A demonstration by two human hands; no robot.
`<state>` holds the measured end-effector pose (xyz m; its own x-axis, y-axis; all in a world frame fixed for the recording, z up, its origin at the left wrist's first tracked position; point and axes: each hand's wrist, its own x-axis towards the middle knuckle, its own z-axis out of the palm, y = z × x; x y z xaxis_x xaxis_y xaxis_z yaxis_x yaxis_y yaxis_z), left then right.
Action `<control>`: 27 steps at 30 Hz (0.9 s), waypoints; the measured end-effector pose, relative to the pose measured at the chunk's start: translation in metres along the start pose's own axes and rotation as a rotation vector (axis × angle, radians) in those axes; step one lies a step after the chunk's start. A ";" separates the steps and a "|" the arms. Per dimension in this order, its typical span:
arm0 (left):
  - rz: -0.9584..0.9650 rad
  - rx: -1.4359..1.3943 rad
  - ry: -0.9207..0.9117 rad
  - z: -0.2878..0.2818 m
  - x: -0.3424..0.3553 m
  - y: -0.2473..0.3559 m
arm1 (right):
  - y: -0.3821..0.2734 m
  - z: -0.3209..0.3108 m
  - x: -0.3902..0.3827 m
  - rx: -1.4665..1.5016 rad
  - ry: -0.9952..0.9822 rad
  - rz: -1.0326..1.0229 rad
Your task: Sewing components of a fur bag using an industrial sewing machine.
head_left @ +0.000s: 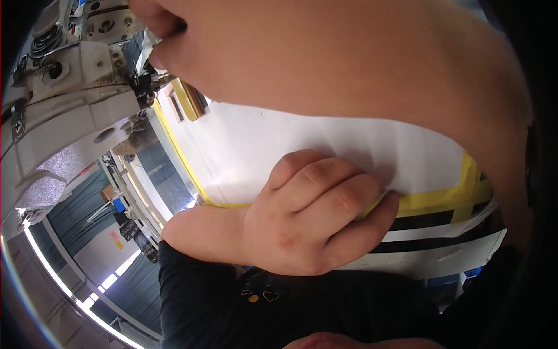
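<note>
My left hand [319, 212] rests knuckles up on a white sheet [250, 139] with yellow tape [430, 200] along its edges. Its fingers are curled in, and whatever may be under them is hidden. From the right, my right forearm crosses above the sheet to the upper left. There my right hand [180, 41] has its finger and thumb bent close together beside a pale grey machine [75, 110], which looks like a sewing machine. Part of this hand is cut off by the top edge, and I cannot see what it grips.
A gold-coloured block [189, 100] lies at the sheet's left end, close to the machine's dark metal parts [145, 87]. Black bands [412, 221] run along the near side. Farther left are a dark motor-like part [136, 235], grey curtains [87, 215] and a strip light [52, 264].
</note>
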<state>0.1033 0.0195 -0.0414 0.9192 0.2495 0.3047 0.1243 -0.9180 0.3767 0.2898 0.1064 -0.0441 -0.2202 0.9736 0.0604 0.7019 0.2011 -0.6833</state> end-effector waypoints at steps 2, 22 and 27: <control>0.012 0.007 -0.010 -0.001 0.001 -0.001 | 0.000 0.001 0.000 -0.002 0.002 0.000; 0.042 0.005 0.022 0.001 0.002 0.000 | 0.000 0.001 -0.001 -0.062 0.004 -0.017; -0.048 -0.021 0.099 0.010 0.006 0.003 | 0.006 0.000 -0.001 -0.077 -0.001 -0.008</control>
<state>0.1126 0.0149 -0.0470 0.8709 0.3228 0.3705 0.1580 -0.8979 0.4109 0.2945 0.1063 -0.0488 -0.2268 0.9718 0.0649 0.7500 0.2168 -0.6249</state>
